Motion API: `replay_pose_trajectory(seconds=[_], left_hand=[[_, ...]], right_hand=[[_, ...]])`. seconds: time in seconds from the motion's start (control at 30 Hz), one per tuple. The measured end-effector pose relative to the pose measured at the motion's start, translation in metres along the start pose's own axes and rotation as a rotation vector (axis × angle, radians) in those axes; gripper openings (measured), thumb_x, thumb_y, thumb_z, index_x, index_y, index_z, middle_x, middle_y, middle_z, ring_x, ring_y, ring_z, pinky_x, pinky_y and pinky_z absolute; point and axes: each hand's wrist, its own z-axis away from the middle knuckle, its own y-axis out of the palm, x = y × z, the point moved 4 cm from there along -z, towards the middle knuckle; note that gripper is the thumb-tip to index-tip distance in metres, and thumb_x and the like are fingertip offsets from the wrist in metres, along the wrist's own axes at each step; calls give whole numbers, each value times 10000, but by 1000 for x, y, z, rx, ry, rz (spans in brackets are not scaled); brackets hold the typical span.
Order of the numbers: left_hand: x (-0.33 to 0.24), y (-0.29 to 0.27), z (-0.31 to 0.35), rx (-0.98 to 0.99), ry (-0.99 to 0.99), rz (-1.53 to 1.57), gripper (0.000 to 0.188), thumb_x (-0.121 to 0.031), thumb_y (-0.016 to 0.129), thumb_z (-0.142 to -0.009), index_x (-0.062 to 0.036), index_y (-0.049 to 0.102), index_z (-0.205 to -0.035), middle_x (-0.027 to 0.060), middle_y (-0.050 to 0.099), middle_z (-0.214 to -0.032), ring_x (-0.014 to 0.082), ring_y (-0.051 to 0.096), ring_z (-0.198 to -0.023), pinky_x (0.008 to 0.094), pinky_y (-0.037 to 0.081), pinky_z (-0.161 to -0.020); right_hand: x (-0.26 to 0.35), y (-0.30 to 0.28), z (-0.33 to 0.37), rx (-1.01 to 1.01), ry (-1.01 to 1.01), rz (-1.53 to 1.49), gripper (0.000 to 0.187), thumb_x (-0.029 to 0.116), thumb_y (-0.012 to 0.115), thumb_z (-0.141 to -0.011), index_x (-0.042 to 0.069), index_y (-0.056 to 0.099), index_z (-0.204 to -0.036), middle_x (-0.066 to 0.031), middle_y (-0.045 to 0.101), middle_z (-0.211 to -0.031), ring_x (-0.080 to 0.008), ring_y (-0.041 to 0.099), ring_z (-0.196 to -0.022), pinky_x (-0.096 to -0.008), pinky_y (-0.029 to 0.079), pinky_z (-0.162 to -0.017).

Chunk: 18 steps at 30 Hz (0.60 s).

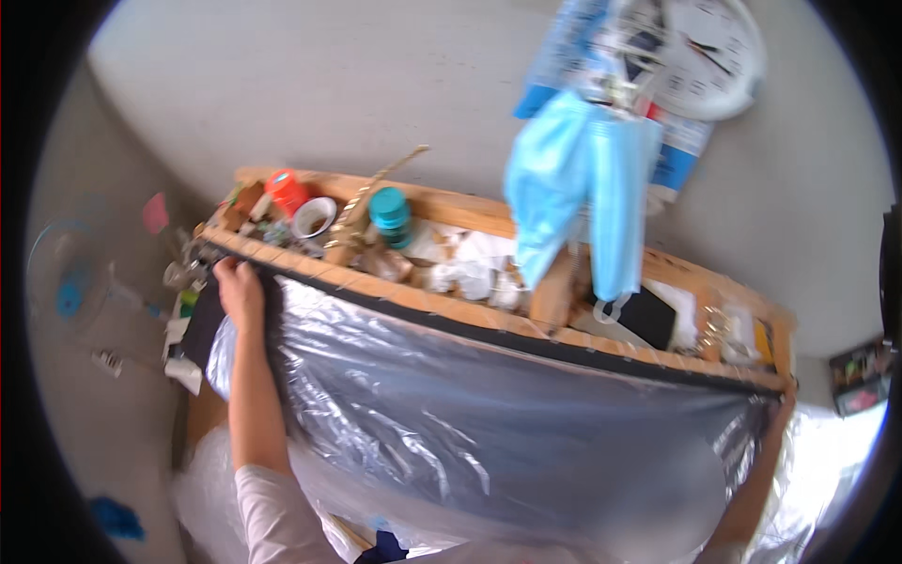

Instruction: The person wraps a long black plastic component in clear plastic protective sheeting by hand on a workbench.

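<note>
Plastic sheet [526, 432] spans between left fingers [246, 273] and right fingers [785, 402], grips unclear, masks [554, 169] partly obscuring wooden frame [442, 308].

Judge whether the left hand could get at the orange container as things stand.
Probably yes. The left hand is by the left end of the wooden frame, and the orange container sits uncovered at that end; only the front rail and small clutter seem to lie between.

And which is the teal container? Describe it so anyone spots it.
Find the long wooden frame, with the left hand near one end and the right hand near the other. Toward its left end, beside a gold strip, sits the teal container. Its blue-green colour sets it apart from the orange container and white cup on its left.
</note>
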Motion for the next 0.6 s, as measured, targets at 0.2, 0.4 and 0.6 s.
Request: replay_pose_trajectory(seconds=[0.2,0.4,0.6], left_hand=[[39,1,-1,-23,212,119,278,-211,487,-874,-30,492,-1084,149,551,-1012,275,540,-925,332,417,-825],[82,-97,0,-199,-387,761,332,-169,470,-887,48,493,-1138,138,501,-1177,215,510,-1008,312,422,-852],[-152,-134,213,391,1136,79,307,-210,542,-805,-30,535,-1054,166,524,-1109,314,483,-1059,429,333,-931]], right_hand=[[37,14,19,-135,288,96,423,354,488,-886,63,462,-1192,-14,520,-797,-70,446,-614,-239,403,-526],[111,44,152,-60,66,384,359,242,458,-893,-11,468,-1147,-195,524,-1080,-307,502,-1033,-354,389,-882],[112,33,151,-381,-243,823,268,214,525,-855,4,541,-1021,-114,566,-890,-197,559,-757,-290,459,-642]])
